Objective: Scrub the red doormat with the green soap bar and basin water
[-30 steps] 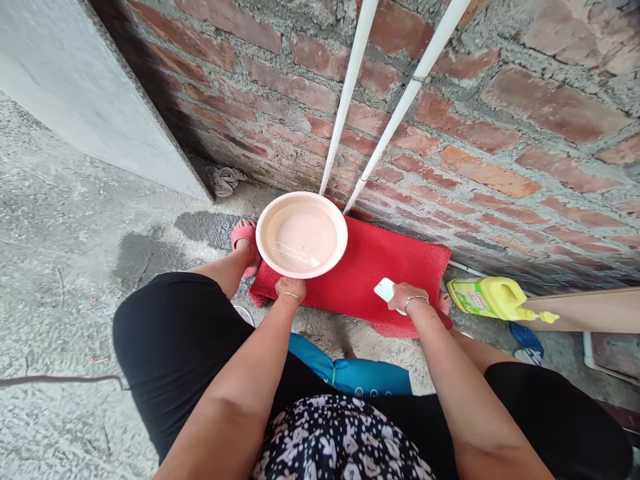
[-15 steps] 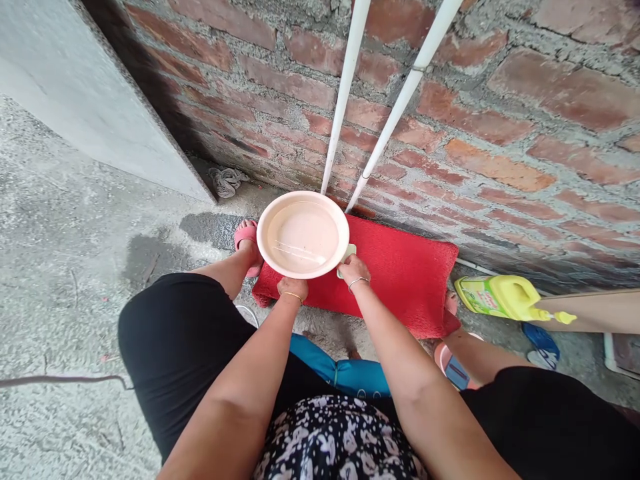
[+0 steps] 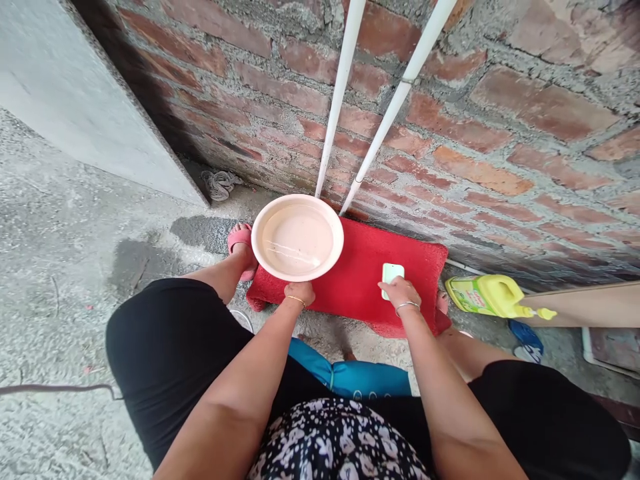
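Left hand (image 3: 300,292): from my remote seat I see it at the near edge of a fuzzy red cloth (image 3: 360,267), just below the rim of a pale pink round plastic basin (image 3: 339,239). Its fingers look curled under, but I cannot tell whether they pinch the cloth or merely press on it.
Right hand (image 3: 405,293): fingers closed on a flat pale mint-green rounded rectangular piece (image 3: 393,272), thumb out at its left side; the fingers' undersides are hidden from me.
Mint-green piece: over the right part of the red cloth, well apart from the basin, with a small dark mark near its far end.
Basin: on the cloth's left end, upright, with clear liquid inside catching a streak of light.
Red cloth: spread lengthwise along a rough red brick wall (image 3: 475,133); I cannot tell what carries it.
Wrists: a thin gold-coloured bracelet (image 3: 297,301) on the left, a silver-coloured bangle (image 3: 407,307) on the right.
Left foot: in a pink sandal (image 3: 240,238), just beside the basin.
Beyond the cloth's right end: a yellow plastic jug (image 3: 487,295) with a green label, a blue slipper (image 3: 526,337) near it.
Wall side: two slanting white pipes (image 3: 345,87) behind the basin.
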The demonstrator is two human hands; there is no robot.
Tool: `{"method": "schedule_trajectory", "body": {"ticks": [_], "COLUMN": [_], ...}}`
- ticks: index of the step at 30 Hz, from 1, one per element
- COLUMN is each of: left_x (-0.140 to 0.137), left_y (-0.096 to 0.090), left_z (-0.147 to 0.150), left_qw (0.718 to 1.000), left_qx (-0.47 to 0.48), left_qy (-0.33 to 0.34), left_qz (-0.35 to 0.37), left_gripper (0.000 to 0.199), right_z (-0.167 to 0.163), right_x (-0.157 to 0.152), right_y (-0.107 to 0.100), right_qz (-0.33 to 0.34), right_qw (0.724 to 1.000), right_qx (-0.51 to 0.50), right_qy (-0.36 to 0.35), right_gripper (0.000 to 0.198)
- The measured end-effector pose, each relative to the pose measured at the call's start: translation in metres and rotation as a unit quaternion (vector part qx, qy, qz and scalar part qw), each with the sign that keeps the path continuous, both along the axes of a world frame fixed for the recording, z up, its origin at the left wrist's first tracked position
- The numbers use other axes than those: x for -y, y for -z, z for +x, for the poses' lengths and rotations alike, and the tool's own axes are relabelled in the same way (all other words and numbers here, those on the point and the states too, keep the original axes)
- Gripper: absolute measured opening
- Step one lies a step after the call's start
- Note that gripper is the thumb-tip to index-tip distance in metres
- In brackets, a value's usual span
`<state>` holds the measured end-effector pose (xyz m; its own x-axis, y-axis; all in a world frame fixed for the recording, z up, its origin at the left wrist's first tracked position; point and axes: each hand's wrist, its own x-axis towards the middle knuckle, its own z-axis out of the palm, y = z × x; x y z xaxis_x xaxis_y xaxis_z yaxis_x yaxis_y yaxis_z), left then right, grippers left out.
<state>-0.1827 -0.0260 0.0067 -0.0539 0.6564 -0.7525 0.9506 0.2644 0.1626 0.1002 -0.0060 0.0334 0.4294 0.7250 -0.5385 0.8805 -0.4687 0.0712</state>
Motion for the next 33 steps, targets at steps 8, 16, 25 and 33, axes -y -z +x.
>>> {"method": "schedule_trajectory", "body": {"ticks": [8, 16, 25, 33], "left_x": [-0.001, 0.004, 0.006, 0.004], "left_y": [-0.007, 0.003, 0.02, 0.026], "left_z": [0.003, 0.009, 0.011, 0.014], "left_qw": [0.997, 0.997, 0.995, 0.994], "left_qx": [0.005, -0.018, -0.031, -0.034], "left_qy": [0.075, 0.073, 0.088, 0.084], "left_qz": [-0.019, 0.011, 0.033, 0.053], "left_gripper": [0.091, 0.092, 0.085, 0.077], "right_z": [-0.124, -0.034, 0.044, -0.1], "right_x": [-0.03, -0.023, 0.007, -0.053], "right_y": [0.033, 0.025, 0.013, 0.041], "right_qz": [0.039, 0.018, 0.054, 0.094], "right_qw": [0.986, 0.996, 0.996, 0.975], "right_qx": [-0.158, -0.076, -0.017, -0.201], "right_qy": [-0.025, -0.047, 0.07, 0.01], "right_gripper": [0.04, 0.049, 0.046, 0.031]}}
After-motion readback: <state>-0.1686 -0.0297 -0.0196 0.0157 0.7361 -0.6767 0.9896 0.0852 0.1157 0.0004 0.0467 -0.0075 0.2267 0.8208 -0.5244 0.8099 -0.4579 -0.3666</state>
